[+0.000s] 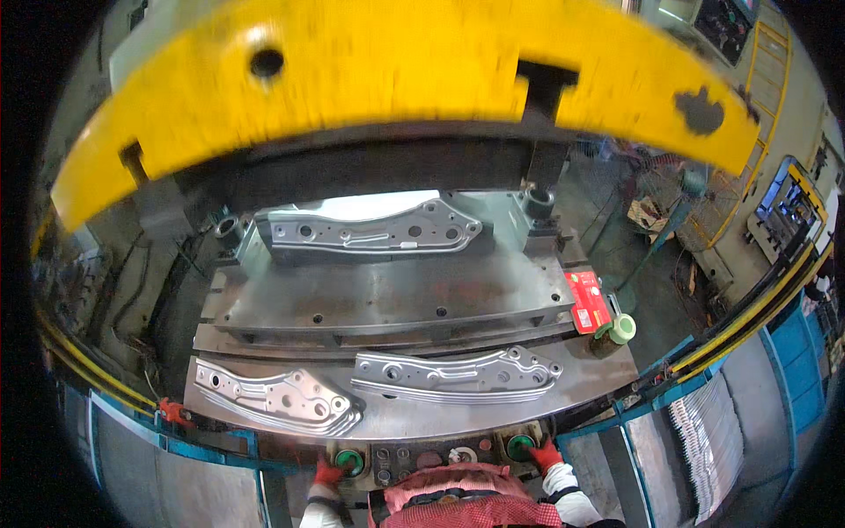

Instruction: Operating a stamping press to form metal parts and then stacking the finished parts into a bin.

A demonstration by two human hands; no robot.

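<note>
My left hand (330, 473), in a red glove, rests against the left green push button (349, 463) on the control panel (407, 461). At the panel's other end, my red-gloved right hand (546, 455) touches the right green push button (520, 447). Both hands are open and hold nothing; their fingers show only in part. Beyond the panel, two stamped metal brackets, one on the left (277, 398) and one on the right (458, 373), lie on the press bed (264, 424). A third stamped bracket (374, 231) sits farther back on the lower die (396, 286).
A yellow press ram (396, 70) with a dark upper die hangs over the lower die. A red box (584, 301) and a pale green cup-like container (621, 329) stand at the bed's right edge. Stacked metal sheets (709, 449) lie at the right; yellow rails (748, 312) flank the press.
</note>
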